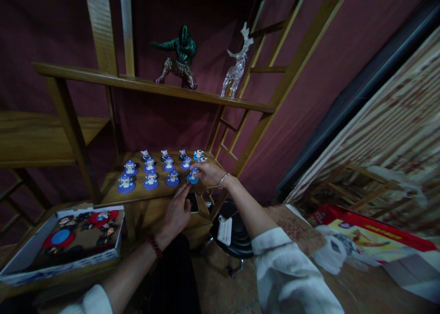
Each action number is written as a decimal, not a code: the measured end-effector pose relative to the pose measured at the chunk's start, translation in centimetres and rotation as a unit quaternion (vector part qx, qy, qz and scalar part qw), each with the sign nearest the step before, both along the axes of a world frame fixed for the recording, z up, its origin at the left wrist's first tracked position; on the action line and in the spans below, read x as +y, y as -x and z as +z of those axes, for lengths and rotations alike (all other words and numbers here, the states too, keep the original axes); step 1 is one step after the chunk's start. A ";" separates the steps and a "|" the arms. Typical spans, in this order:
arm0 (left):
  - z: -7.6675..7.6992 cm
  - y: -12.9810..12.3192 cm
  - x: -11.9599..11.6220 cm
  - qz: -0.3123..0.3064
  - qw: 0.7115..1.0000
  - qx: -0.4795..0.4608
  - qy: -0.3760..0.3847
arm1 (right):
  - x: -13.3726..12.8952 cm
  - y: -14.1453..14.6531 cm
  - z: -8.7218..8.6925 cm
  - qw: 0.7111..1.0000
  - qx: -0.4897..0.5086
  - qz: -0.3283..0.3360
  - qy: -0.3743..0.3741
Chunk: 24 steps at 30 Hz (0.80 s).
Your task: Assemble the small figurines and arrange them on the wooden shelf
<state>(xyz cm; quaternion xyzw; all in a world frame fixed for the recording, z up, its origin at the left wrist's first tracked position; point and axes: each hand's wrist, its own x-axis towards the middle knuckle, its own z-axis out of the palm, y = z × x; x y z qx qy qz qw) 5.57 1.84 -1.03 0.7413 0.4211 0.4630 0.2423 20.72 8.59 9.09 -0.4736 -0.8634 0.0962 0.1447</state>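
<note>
My right hand point(210, 173) pinches the upper part of a small figurine with a round blue base point(193, 178), which stands at the right end of the front row on the lower shelf point(113, 195). My left hand point(178, 211) holds nothing; its fingers stretch over the shelf's front edge, their tips close to that base. Whether they touch it I cannot tell. Several similar figurines on purple bases point(172, 178) stand in rows to the left. Behind them is a row of dark-based figurines point(165, 155), with a blue-and-white figurine point(198, 155) at its right end.
Above, the upper shelf point(144, 85) carries a green crouching statue point(182, 52) and a clear deer point(236, 68). An open box point(118, 245) of figurines sits lower left. A black stool point(237, 234) with a white object point(224, 230) stands below; a red box point(374, 227) lies right.
</note>
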 end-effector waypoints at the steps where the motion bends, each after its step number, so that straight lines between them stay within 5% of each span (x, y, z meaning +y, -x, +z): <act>1: 0.0 0.0 0.0 0.000 1.000 0.000 -0.001 | 0.0 0.0 -0.1 1.000 0.002 -0.005 0.003; 8: 0.4 0.0 -0.5 -0.004 1.000 -0.005 0.002 | -0.2 -0.9 -0.4 0.997 0.072 -0.027 0.013; 16: 0.8 0.4 -2.0 -0.033 0.997 -0.062 0.010 | -2.6 -2.1 1.2 0.968 0.163 -0.125 -0.143; 20: 0.5 0.8 -2.6 -0.042 0.998 -0.046 0.020 | -5.5 0.8 0.4 0.957 0.194 -0.089 -0.196; 24: -0.5 1.7 -2.6 -0.013 0.998 0.011 0.065 | -8.6 5.8 -1.8 0.964 0.215 -0.036 -0.155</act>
